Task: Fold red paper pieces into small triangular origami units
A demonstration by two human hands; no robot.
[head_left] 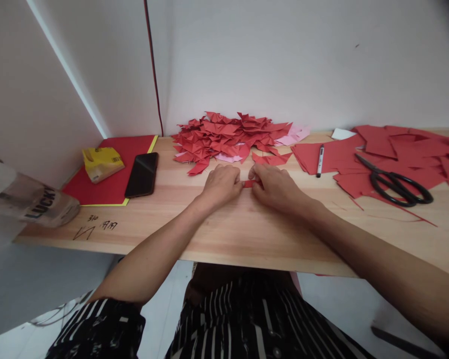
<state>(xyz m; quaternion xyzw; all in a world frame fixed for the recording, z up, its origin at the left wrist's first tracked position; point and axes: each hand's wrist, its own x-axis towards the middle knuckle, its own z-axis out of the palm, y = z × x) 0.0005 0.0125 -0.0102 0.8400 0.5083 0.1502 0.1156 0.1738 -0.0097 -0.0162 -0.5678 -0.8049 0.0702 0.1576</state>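
A small strip of folded red paper (250, 184) shows between my hands, low over the wooden table. My left hand (222, 183) has its fingers curled and pinches the strip's left end. At the other end my right hand (272, 184) grips the same paper, with thumb and fingers closed. Most of the paper is hidden by my fingers. Just beyond my hands lies a heap of folded red paper pieces (224, 135), some pink ones among them. One folded red piece (272, 159) rests at the heap's near right edge.
Cut red sheets (407, 149) spread over the right side, with black-handled scissors (396, 187) and a marker (320, 160) on them. On the left are a phone (142, 174), a yellow packet (103, 163), a red folder (97, 192) and a clear bottle (33, 199). The table's front edge (224, 262) is near my body.
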